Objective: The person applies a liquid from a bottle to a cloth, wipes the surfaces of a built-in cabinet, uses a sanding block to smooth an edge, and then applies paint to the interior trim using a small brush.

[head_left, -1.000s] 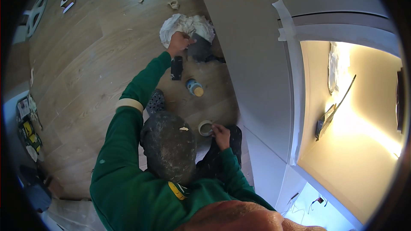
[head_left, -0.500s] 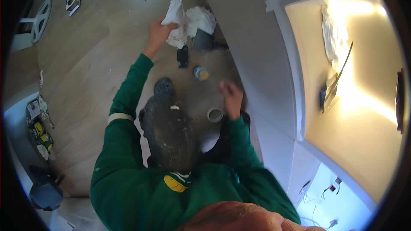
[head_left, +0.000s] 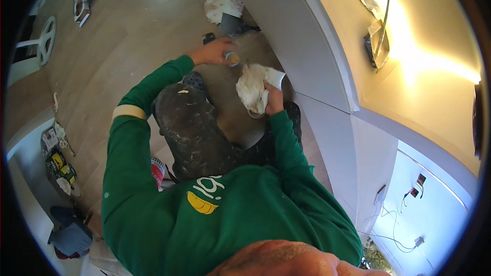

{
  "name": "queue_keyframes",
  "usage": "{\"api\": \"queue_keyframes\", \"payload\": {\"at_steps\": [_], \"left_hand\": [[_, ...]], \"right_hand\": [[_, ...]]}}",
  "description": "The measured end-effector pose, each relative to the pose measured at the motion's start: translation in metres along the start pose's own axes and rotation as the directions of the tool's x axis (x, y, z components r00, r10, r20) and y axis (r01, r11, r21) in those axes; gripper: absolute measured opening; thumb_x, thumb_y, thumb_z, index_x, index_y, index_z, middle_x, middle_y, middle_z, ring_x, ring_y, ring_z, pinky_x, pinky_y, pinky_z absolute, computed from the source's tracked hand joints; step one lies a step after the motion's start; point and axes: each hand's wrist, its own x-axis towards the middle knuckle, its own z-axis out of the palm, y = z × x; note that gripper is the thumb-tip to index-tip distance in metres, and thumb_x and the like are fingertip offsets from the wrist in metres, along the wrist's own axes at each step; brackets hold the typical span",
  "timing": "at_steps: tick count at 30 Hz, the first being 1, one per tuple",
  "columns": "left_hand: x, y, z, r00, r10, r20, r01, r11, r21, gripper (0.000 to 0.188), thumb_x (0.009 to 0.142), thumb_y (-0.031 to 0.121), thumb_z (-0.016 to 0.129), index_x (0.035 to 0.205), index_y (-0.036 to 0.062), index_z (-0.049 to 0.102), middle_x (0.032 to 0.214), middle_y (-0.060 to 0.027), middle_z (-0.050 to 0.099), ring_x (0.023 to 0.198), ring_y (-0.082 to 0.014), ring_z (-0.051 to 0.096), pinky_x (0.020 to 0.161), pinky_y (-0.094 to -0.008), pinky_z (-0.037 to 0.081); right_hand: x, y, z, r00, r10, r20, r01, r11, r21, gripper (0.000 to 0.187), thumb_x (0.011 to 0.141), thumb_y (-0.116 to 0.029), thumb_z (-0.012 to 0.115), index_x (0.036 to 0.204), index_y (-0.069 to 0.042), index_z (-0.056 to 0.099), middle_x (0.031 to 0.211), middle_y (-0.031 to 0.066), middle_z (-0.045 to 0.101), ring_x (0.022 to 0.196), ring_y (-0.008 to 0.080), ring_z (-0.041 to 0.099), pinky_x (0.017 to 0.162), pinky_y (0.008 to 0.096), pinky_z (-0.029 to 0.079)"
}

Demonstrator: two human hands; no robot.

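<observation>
My left hand (head_left: 217,51) reaches out with its thumb and fingers around a small round jar (head_left: 233,60) with a yellowish top, which stands on the floor. In my right hand (head_left: 274,99) is a crumpled white cloth or paper wad (head_left: 251,88), smeared with brownish stains. Beneath that wad, the rim of a pale round container (head_left: 255,115) shows; most of it is hidden. A dark block-shaped thing (head_left: 208,38) lies beside my left hand.
A white crumpled heap (head_left: 223,6) and a grey flat piece (head_left: 231,24) lie further off, by the white cabinet panel (head_left: 317,56) on my right. A lit niche (head_left: 424,25) opens above it. Loose wires (head_left: 394,230) hang at the lower right. Packages (head_left: 59,163) lie far left.
The white wad has passed from my left hand to my right, which has closed on it. My left hand has come nearer, to the jar. The view has shifted.
</observation>
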Motion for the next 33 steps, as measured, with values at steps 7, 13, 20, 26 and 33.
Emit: {"api": "queue_keyframes", "payload": {"at_steps": [7,13,20,26,33], "left_hand": [[0.014,-0.026,0.038,1.000,0.012,0.015,-0.014,0.985,0.173,0.039,0.070,0.021,0.079,0.106,0.0085,0.071,0.094,-0.0149,0.065,0.092,-0.0350,0.065,0.082,-0.0442,0.051],[0.010,0.112,-0.095,0.995,0.102,0.003,-0.102,0.992,0.079,0.036,0.067,0.025,0.081,0.095,0.0053,0.072,0.085,-0.0130,0.062,0.078,-0.0289,0.061,0.071,-0.0369,0.050],[-0.029,0.285,-0.120,0.955,0.231,-0.185,-0.179,0.949,0.261,0.034,0.073,0.031,0.080,0.081,0.0006,0.066,0.076,-0.0117,0.060,0.066,-0.0297,0.058,0.060,-0.0384,0.047],[-0.059,0.337,-0.123,0.793,0.609,-0.020,-0.396,0.540,0.743,0.032,0.086,0.027,0.068,0.065,0.0075,0.056,0.061,-0.0078,0.051,0.052,-0.0219,0.056,0.044,-0.0368,0.045],[-0.072,0.312,-0.116,0.890,0.254,-0.378,-0.020,0.851,0.524,0.031,0.086,0.026,0.063,0.065,0.0020,0.061,0.058,-0.0167,0.060,0.046,-0.0287,0.058,0.044,-0.0426,0.046]], "right_hand": [[-0.040,-0.018,-0.024,0.994,-0.106,0.016,0.107,0.985,-0.137,0.045,0.097,-0.023,0.064,0.133,0.003,0.054,0.121,0.0131,0.066,0.107,0.0220,0.065,0.094,0.0361,0.052],[-0.064,-0.034,0.015,0.871,-0.405,0.277,0.488,0.773,-0.405,0.059,0.096,-0.031,0.066,0.143,-0.001,0.046,0.122,0.0107,0.065,0.107,0.0197,0.062,0.095,0.0347,0.049],[-0.154,-0.079,0.098,0.578,-0.500,0.645,0.811,0.440,-0.386,0.080,0.077,-0.037,0.083,0.141,-0.008,0.045,0.116,0.0127,0.067,0.104,0.0250,0.066,0.089,0.0372,0.052],[-0.196,-0.086,0.089,0.474,-0.488,0.733,0.881,0.266,-0.392,0.083,0.059,-0.029,0.086,0.132,-0.007,0.052,0.111,0.0150,0.068,0.100,0.0341,0.068,0.085,0.0396,0.054],[-0.222,-0.077,0.097,0.316,-0.675,0.666,0.867,-0.080,-0.492,0.077,0.058,-0.024,0.081,0.128,-0.008,0.054,0.104,0.0129,0.068,0.093,0.0342,0.068,0.083,0.0391,0.055]]}}
